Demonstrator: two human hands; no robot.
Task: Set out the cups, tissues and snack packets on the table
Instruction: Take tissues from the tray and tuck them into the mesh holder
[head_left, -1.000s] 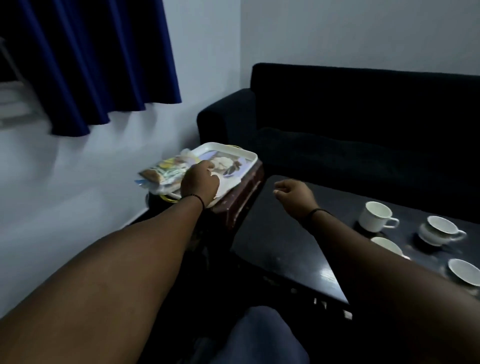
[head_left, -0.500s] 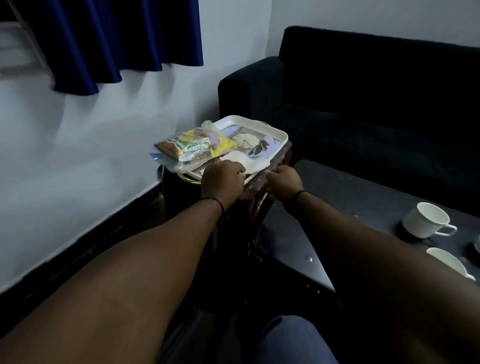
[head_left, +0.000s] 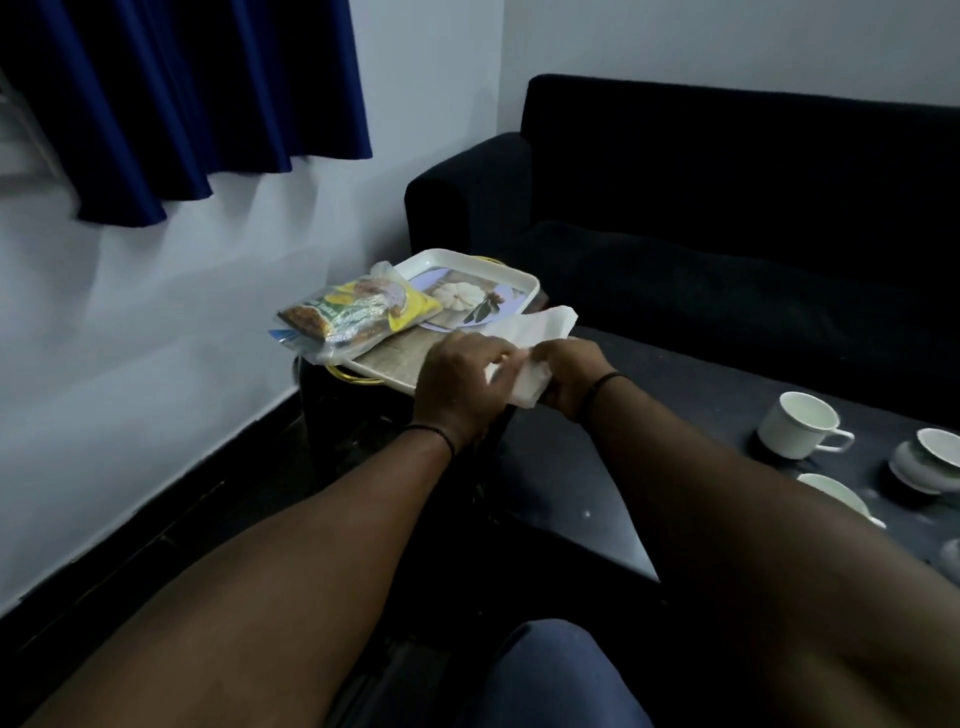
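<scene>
Both hands are gripping a white tissue (head_left: 540, 343) between them: the left hand (head_left: 460, 387) is pinching its near left edge, while the right hand (head_left: 569, 376) is curling its fingers around the lower right part. Just beyond the left hand, snack packets (head_left: 358, 312) are lying on a white tray (head_left: 519, 275), overhanging its left rim. Off to the right of the right hand, white cups (head_left: 800, 423) are sitting on the dark table (head_left: 701, 395).
</scene>
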